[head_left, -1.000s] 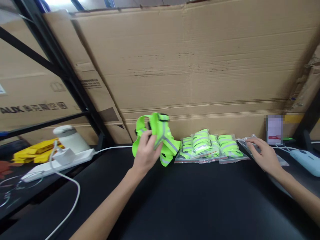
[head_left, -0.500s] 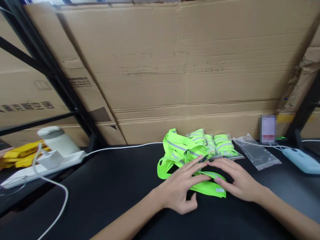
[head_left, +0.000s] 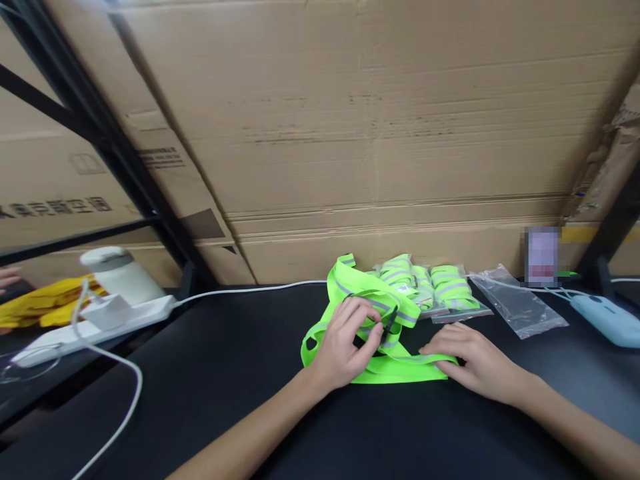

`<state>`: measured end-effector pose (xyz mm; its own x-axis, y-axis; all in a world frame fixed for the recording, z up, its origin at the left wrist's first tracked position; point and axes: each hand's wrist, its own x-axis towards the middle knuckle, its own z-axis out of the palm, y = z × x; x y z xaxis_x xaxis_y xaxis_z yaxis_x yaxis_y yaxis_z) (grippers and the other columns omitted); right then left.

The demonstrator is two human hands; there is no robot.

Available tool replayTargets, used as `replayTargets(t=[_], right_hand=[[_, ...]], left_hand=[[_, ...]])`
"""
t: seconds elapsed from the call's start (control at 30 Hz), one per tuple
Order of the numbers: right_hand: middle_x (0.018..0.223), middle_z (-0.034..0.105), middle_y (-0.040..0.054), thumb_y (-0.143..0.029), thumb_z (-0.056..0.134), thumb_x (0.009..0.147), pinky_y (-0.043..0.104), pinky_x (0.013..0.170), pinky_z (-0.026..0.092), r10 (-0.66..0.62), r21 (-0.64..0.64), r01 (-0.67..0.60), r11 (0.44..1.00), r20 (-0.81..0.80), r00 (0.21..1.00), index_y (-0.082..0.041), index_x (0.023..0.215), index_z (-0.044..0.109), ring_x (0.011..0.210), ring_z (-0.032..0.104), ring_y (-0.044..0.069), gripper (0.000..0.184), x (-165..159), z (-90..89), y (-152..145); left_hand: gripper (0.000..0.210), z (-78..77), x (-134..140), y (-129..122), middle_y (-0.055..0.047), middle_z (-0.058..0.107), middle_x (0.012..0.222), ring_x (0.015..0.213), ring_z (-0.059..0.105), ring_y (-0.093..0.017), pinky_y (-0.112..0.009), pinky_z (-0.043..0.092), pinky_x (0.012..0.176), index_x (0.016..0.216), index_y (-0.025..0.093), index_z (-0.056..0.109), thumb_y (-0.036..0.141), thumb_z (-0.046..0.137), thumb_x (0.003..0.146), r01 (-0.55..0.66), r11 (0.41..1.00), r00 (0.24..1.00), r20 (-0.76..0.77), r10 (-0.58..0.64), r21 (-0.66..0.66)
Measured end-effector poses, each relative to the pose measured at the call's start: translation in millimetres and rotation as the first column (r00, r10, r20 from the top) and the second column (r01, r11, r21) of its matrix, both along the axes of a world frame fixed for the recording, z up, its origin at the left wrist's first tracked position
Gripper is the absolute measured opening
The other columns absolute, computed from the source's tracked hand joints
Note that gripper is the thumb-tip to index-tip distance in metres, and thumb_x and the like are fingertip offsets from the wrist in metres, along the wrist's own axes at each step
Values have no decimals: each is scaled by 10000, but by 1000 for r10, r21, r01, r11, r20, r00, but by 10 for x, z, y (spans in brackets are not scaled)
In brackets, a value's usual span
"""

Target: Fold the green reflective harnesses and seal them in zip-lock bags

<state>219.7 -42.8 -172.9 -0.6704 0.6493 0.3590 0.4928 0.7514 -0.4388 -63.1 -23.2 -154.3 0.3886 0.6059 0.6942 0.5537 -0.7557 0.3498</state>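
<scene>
A loose tangle of neon-green reflective straps (head_left: 400, 370) with grey stripes lies on the black table. My left hand (head_left: 343, 343) is over its middle, fingers curled and closed on the webbing. Beside those fingertips a black buckle (head_left: 389, 325) stands among the loops. My right hand (head_left: 473, 360) pinches the right end of the lower strap between thumb and fingers. Just behind it sit several clear bags of rolled green straps (head_left: 453, 287). What lies under my left palm is hidden.
An unfilled clear plastic bag (head_left: 520, 303) and a light-blue device (head_left: 605, 320) lie at the right. At the left are a white power strip (head_left: 155, 310), a pale bottle (head_left: 130, 280) and yellow packages (head_left: 45, 303). Cardboard (head_left: 375, 167) stands behind. Part of another person's hand (head_left: 9, 277) shows at the left edge.
My left hand has moved left and its spread fingers have curled onto the straps. My right hand has closed on the strap's end. The buckle is now tilted up, and another hand's fingers appear far left.
</scene>
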Motion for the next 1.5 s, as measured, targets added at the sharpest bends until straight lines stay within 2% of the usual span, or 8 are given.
replayTargets(t=[0.33,0.47,0.57,0.7,0.87,1.1,1.3,1.5], right_hand=[[745,721,19,-492,524,1016,277,538,416,-375,-285,304,909,-243,895,-226,880,702,588,578,172,348,60,-46,73],[737,717,18,-504,541,1009,276,508,358,-420,-319,328,889,-284,862,-222,904,705,534,510,152,343,52,-78,87],[761,714,31,-513,541,1007,283,535,384,-437,-344,327,880,-322,840,-220,931,701,592,553,172,342,61,-102,102],[770,650,14,-466,542,1011,278,525,390,-447,-327,344,880,-329,832,-232,1051,661,580,520,161,266,88,-137,128],[1028,636,64,-222,526,979,290,623,501,-345,-92,336,937,-380,858,-245,1021,545,829,635,201,52,133,-146,143],[1378,537,100,-8,432,942,399,927,536,-134,296,191,936,-201,970,-282,1061,677,1266,568,264,386,147,-136,100],[1458,522,99,-26,431,922,548,1092,447,-115,177,117,977,-26,993,-285,1138,713,1364,496,297,439,101,-29,12],[1493,514,123,-368,748,869,599,1109,413,-110,102,104,989,53,993,-271,1132,746,1380,476,375,280,59,4,-27]], left_hand=[[233,181,-273,207,-46,662,867,867,625,-208,-349,499,820,840,204,638,298,509,1009,-159,985,981,105,165,-65],[217,282,-409,210,-76,670,1097,1049,649,-248,-393,516,960,935,219,703,430,720,886,-39,997,997,-73,34,-67],[476,289,-477,218,-97,591,1335,1199,618,-295,-423,515,1017,1104,259,715,510,861,727,16,985,965,-254,-60,-174],[403,247,-540,303,-75,643,1284,1158,646,-268,-403,510,1018,1078,252,731,461,846,753,15,957,968,-236,-86,-290],[324,242,-664,459,-49,765,1003,749,669,-177,-267,519,667,966,206,781,462,801,769,-38,850,994,-109,-23,-525],[343,243,-710,543,-80,795,925,779,701,-235,-289,550,626,902,197,816,478,840,705,41,752,932,297,208,-658],[490,320,-701,506,-136,771,1001,742,704,-260,-365,597,593,1124,133,750,495,675,802,251,661,812,525,254,-707],[522,330,-720,526,-130,726,1206,863,728,-301,-464,628,773,1186,127,702,272,542,710,577,560,570,784,247,-595]])
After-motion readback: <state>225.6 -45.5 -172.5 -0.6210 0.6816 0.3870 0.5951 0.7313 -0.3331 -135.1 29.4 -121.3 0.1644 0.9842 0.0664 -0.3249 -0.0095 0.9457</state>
